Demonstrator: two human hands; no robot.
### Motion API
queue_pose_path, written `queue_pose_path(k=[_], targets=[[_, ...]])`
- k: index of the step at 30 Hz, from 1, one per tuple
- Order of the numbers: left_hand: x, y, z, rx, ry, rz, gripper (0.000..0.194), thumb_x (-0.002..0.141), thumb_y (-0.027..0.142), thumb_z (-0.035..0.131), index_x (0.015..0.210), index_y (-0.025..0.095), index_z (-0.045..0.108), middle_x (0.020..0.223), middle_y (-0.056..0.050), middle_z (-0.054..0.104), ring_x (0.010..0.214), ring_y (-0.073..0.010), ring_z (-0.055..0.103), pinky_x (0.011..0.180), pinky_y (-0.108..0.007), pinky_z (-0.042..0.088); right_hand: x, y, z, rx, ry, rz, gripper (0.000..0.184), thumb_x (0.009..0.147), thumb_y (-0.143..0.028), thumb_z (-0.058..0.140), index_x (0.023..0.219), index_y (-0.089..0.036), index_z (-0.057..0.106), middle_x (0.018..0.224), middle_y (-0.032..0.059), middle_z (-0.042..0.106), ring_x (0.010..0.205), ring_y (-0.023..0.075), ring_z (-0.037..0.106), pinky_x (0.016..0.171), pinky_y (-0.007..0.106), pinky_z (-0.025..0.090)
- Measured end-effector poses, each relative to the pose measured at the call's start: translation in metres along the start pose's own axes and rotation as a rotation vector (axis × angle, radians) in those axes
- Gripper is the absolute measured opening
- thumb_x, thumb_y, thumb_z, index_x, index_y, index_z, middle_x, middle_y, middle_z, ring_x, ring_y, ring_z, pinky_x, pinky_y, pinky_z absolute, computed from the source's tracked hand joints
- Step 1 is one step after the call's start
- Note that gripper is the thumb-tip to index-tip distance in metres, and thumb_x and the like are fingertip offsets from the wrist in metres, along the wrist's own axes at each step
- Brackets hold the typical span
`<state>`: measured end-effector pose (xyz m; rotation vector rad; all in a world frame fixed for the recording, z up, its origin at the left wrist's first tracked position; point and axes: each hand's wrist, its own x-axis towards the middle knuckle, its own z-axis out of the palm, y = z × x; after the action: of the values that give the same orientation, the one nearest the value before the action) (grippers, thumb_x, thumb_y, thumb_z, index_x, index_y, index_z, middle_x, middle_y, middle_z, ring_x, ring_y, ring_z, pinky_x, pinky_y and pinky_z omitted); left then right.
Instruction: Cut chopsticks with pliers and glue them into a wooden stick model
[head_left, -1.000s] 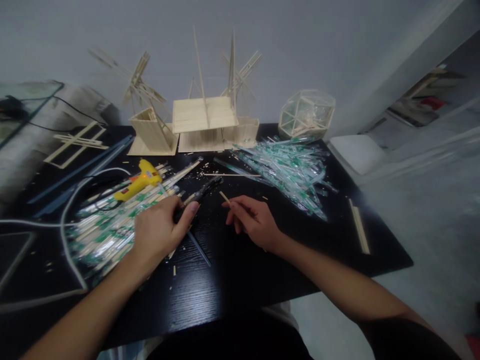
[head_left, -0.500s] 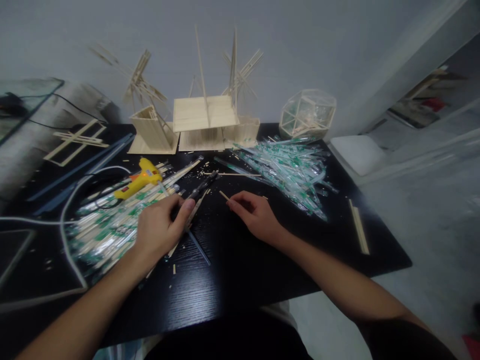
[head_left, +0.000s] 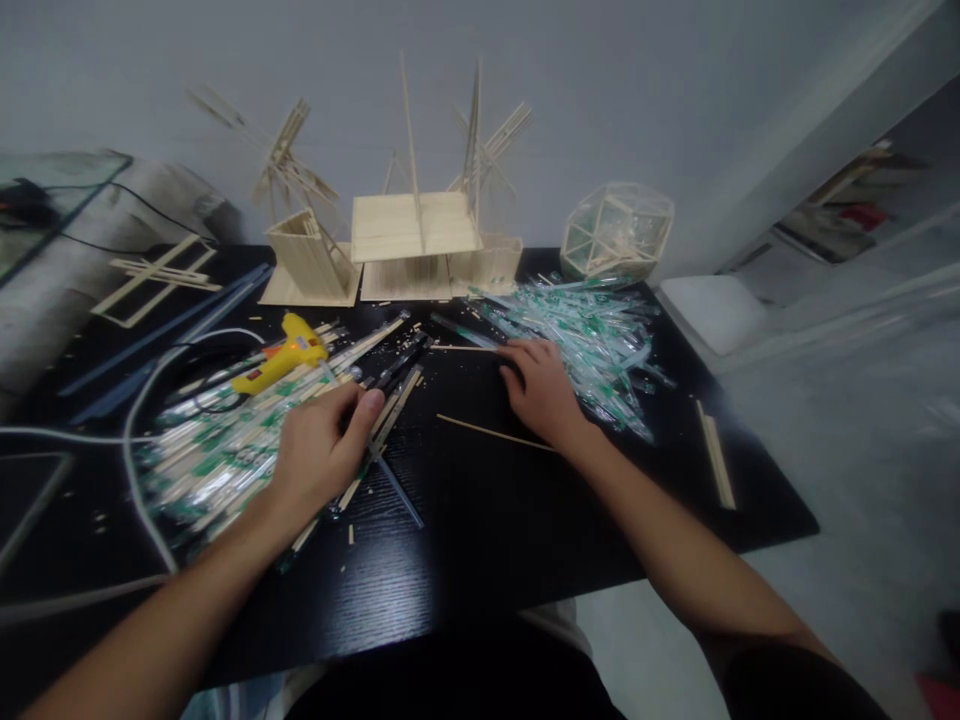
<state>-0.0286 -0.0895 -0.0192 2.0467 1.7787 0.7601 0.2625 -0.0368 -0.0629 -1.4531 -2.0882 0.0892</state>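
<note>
My left hand (head_left: 328, 445) is closed around a slim dark hand tool (head_left: 401, 365), its far end pointing up and to the right. The tool's exact kind is hard to make out. My right hand (head_left: 544, 395) is over the right end of a thin wooden stick (head_left: 465, 348), fingers bent down on it and thumb apart. A second, slightly bowed wooden stick (head_left: 491, 431) lies nearer me on the black table, partly behind my right wrist. Beneath and beside my left hand are wooden sticks in plastic wrappers (head_left: 217, 465) and a blue-grey strip (head_left: 397, 490).
A yellow glue gun (head_left: 281, 355) with a cable rests on the wrapped sticks. Empty green-and-clear wrappers (head_left: 581, 335) are heaped at right. Stick-built models (head_left: 416, 225) stand along the wall, beside a faceted clear container (head_left: 619, 230). Loose sticks (head_left: 716, 455) lie near the right edge.
My right hand has let go of a thin stick, which now lies on the table, and has moved up and right to another stick. My left hand still holds the dark tool.
</note>
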Motion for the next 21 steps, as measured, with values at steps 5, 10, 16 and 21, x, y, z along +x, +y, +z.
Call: queue_pose_path(k=[5,10,16,21], targets=[[0.000,-0.001,0.000,-0.005,-0.003,0.000,0.048,0.097,0.058,0.036,0.066,0.023,0.046,0.057,0.002,0.048,0.057,-0.0179,0.048,0.060,-0.032,0.030,0.001,0.010,0.005,-0.108,-0.063,0.057,0.033,0.096,-0.015,0.050,0.124,-0.013,0.067,0.120,0.0169,0.071,0.112,0.0349,0.054,0.102,0.052,0.043],[0.000,-0.003,0.001,-0.005,-0.009,0.006,0.048,0.097,0.059,0.036,0.067,0.023,0.047,0.058,0.001,0.049,0.058,-0.0181,0.048,0.060,-0.032,0.031,0.000,0.011,0.010,-0.161,-0.091,0.094,0.026,0.099,-0.015,0.047,0.112,-0.015,0.070,0.106,0.0149,0.070,0.101,0.0322,0.056,0.095,0.049,0.043],[0.000,-0.005,0.001,-0.012,0.019,0.026,0.047,0.099,0.055,0.037,0.065,0.023,0.044,0.056,0.003,0.045,0.056,-0.0170,0.045,0.058,-0.032,0.029,0.001,0.007,0.005,-0.040,0.046,0.097,0.029,0.101,-0.015,0.039,0.106,-0.016,0.067,0.104,0.0155,0.065,0.098,0.0292,0.055,0.090,0.045,0.045],[-0.001,-0.007,0.000,-0.062,0.097,0.055,0.045,0.101,0.049,0.036,0.064,0.024,0.038,0.055,0.003,0.042,0.055,-0.0169,0.041,0.057,-0.034,0.028,0.005,-0.014,-0.015,0.519,0.103,0.199,0.019,0.103,-0.030,0.048,0.100,-0.020,0.064,0.100,0.0075,0.065,0.086,0.0200,0.059,0.081,0.035,0.050]])
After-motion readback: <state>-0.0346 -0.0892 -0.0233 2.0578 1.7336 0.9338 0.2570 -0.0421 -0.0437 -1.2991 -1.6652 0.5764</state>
